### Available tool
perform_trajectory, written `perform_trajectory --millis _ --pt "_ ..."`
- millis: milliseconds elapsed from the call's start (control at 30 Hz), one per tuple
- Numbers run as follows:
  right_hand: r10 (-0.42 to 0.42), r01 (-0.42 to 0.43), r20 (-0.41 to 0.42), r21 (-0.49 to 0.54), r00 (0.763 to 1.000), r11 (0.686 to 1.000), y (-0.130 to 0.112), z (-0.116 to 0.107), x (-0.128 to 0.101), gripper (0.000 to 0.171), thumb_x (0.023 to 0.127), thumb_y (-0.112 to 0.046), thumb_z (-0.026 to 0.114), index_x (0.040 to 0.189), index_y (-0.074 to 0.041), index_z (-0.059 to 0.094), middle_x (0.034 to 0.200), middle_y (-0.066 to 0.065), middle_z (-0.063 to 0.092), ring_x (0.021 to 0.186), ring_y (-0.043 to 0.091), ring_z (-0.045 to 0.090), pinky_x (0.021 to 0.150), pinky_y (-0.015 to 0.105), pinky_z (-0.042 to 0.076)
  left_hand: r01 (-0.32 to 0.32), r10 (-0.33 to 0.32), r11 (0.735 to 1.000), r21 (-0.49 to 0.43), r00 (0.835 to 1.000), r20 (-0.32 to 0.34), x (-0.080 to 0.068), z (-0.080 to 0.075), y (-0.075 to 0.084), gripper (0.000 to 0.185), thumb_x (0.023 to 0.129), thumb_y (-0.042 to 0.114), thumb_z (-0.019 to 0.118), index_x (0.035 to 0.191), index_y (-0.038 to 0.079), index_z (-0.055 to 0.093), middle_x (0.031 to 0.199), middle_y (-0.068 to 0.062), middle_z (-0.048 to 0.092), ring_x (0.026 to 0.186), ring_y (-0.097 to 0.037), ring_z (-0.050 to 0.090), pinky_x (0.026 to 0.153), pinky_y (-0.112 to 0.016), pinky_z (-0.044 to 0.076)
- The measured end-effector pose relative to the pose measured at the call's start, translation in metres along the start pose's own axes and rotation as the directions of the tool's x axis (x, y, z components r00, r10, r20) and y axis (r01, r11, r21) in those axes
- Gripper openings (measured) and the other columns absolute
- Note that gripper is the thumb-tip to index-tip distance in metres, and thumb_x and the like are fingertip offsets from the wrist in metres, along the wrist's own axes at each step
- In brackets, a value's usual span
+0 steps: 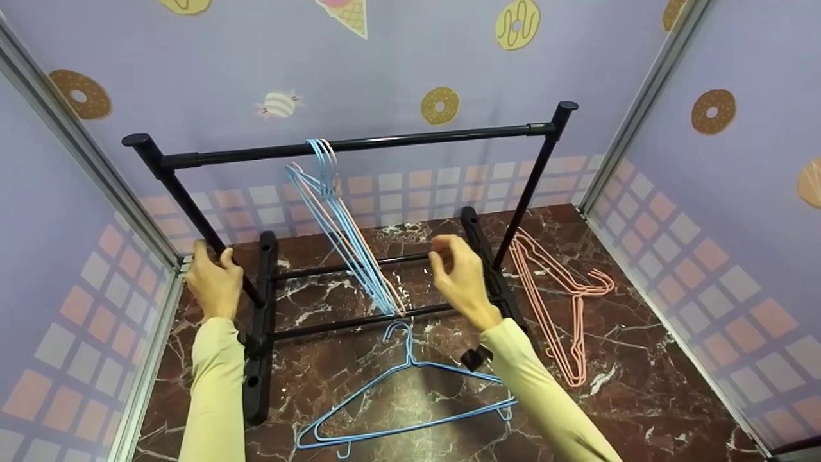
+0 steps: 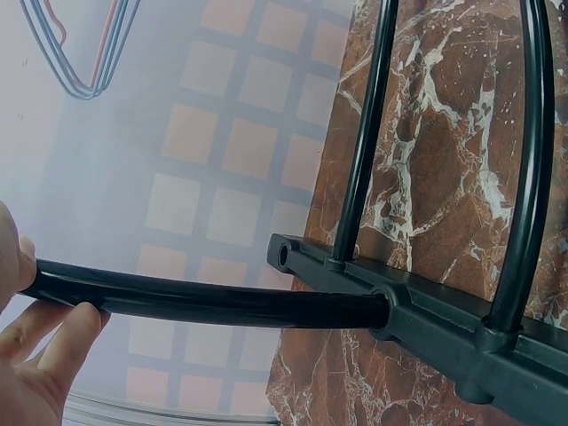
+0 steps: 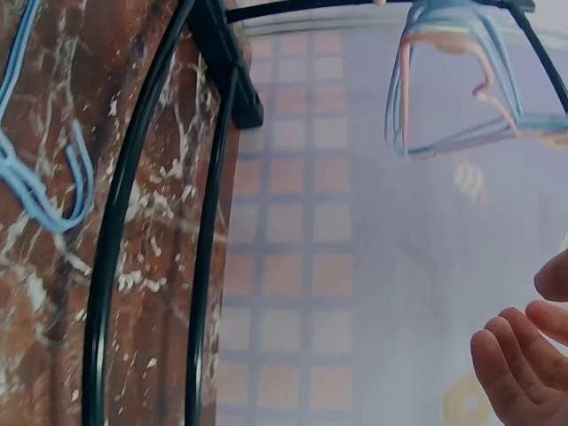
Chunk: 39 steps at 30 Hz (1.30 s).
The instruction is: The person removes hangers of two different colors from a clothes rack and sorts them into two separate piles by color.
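- Your left hand [image 1: 215, 282] grips the left upright of the black garment rack [image 1: 359, 145], which stands on the marble floor [image 1: 641, 359] toward the back wall; in the left wrist view your fingers [image 2: 62, 342] curl round that tube.
- Your right hand [image 1: 463, 280] hovers in front of the rack's lower rails, fingers loosely bent, holding nothing.
- A bunch of blue and pink hangers [image 1: 340, 237] hangs from the top bar, its low end close to your right hand; I cannot count them exactly.
- One blue hanger [image 1: 410, 398] lies on the floor just under your right forearm.
- Two pink hangers [image 1: 561, 289] lie right of the rack.
- No readable writing shows.
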State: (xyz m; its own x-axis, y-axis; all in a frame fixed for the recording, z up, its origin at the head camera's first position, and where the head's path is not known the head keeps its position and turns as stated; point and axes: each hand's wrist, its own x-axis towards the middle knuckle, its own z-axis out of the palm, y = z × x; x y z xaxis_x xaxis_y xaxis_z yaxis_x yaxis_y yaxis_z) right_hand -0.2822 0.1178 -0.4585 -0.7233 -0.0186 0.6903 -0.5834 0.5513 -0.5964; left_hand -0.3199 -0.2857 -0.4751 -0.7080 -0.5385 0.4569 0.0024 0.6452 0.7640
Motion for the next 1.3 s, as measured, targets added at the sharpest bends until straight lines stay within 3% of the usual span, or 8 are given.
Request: perform_trajectory --millis 333,500,700,933,1133,1300 --pt "-0.055 0.034 0.164 0.127 0.985 0.991 -0.046 0.032 0.021 0.021 0.094 -0.002 0.062 0.114 0.004 0.064 0.099 0.015 0.072 0.084 0.023 0.069 0.073 0.027 0.058 0.014 -0.014 1.000 -0.001 1.000 0.001 0.001 -0.002 -0.001 0.028 0.097 0.016 0.064 0.117 0.000 0.054 0.109 -0.032 0.068 0.108 -0.059 0.059 0.092 -0.066 0.043" --pt "-0.066 0.044 0.194 0.114 0.979 0.992 -0.053 0.045 0.024 0.021 0.094 -0.003 0.063 0.113 0.005 0.065 0.099 0.016 0.073 0.087 0.025 0.071 0.080 0.032 0.058 0.009 -0.009 1.000 -0.006 1.000 -0.003 -0.001 0.000 -0.002 0.027 0.097 0.016 0.064 0.117 0.000 0.054 0.107 -0.032 0.069 0.106 -0.059 0.060 0.091 -0.065 0.044" --pt "-0.003 -0.024 0.239 0.111 0.971 0.993 -0.053 0.053 0.021 0.021 0.094 -0.007 0.063 0.113 0.002 0.066 0.099 0.012 0.074 0.090 0.022 0.072 0.083 0.033 0.057 0.010 -0.010 1.000 -0.014 1.000 0.005 -0.001 0.003 0.000 0.027 0.097 0.015 0.064 0.117 0.000 0.054 0.108 -0.031 0.069 0.109 -0.059 0.060 0.092 -0.065 0.044" --pt "0.011 -0.040 0.226 0.126 0.974 0.991 -0.053 0.055 0.018 0.011 0.091 -0.005 0.065 0.101 0.000 0.070 0.087 0.011 0.074 0.077 0.020 0.069 0.071 0.034 0.057 -0.001 0.001 1.000 -0.009 1.000 0.006 0.000 0.004 0.003 0.028 0.097 0.017 0.063 0.117 0.000 0.053 0.108 -0.032 0.069 0.109 -0.059 0.059 0.092 -0.066 0.044" --pt "-0.004 -0.013 0.193 0.088 0.981 0.996 -0.054 0.055 0.016 0.007 0.088 -0.004 0.066 0.093 -0.001 0.070 0.080 0.010 0.071 0.066 0.017 0.063 0.062 0.026 0.051 0.001 -0.001 1.000 -0.015 1.000 0.007 0.000 0.003 0.001 0.027 0.096 0.016 0.064 0.117 0.001 0.054 0.108 -0.031 0.069 0.110 -0.059 0.059 0.092 -0.066 0.044" --pt "-0.013 -0.004 0.207 0.080 0.978 0.997 -0.056 0.057 0.014 0.007 0.089 -0.002 0.064 0.092 0.002 0.068 0.080 0.011 0.069 0.065 0.019 0.063 0.061 0.024 0.051 0.022 -0.022 1.000 -0.011 1.000 0.018 0.000 0.000 -0.002 0.028 0.096 0.016 0.064 0.118 0.002 0.054 0.109 -0.030 0.069 0.111 -0.059 0.059 0.094 -0.066 0.043"
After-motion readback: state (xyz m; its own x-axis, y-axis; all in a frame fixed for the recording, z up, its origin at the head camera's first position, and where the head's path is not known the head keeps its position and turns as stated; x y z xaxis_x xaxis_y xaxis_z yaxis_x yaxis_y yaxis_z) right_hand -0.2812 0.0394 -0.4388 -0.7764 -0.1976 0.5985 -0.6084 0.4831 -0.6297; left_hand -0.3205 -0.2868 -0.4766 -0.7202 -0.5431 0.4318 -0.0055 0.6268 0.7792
